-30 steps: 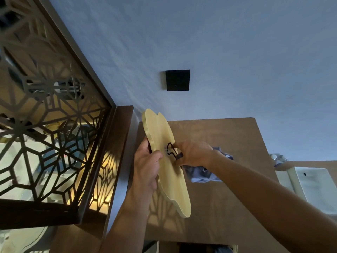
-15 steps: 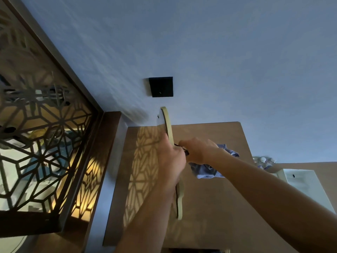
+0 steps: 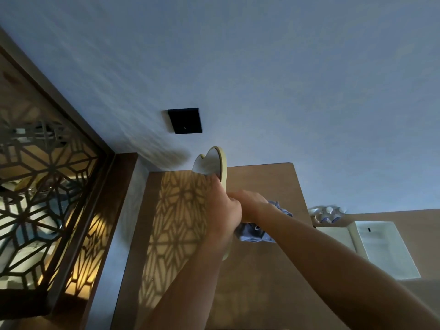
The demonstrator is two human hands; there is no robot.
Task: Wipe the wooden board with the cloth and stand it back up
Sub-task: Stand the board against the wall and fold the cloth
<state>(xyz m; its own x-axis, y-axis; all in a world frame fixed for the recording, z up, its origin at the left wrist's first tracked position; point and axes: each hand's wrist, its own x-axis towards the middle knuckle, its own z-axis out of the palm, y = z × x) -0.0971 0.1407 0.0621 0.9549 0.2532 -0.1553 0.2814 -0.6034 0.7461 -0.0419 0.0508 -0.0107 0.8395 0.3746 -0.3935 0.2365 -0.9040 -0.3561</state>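
A: What stood at the far left?

B: A dark lattice screen (image 3: pixel 42 186) with a geometric cut-out pattern, lit from behind. It cast a patterned patch of light on the left part of the wooden tabletop (image 3: pixel 262 282).

A: And in the middle?

B: The wooden board (image 3: pixel 222 167) was held edge-on over the tabletop, nearly upright, its rounded top reaching up against the grey wall (image 3: pixel 262 67). A black square plate (image 3: pixel 185 120) sat on that wall just above it. The left hand (image 3: pixel 222 210) was wrapped around the board's left face, fingers closed on it.

A: The right hand?

B: The right hand (image 3: pixel 252 206) was pressed to the board's right side, touching the left hand. Its fingers were hidden, so I could not tell what they gripped. The blue-grey cloth (image 3: pixel 257 233) lay bunched on the tabletop just beneath and behind that wrist.

A: Further right?

B: Some water bottles (image 3: pixel 329 214) by the wall, and a white box-like unit (image 3: pixel 381 246) nearer, well apart from the board.
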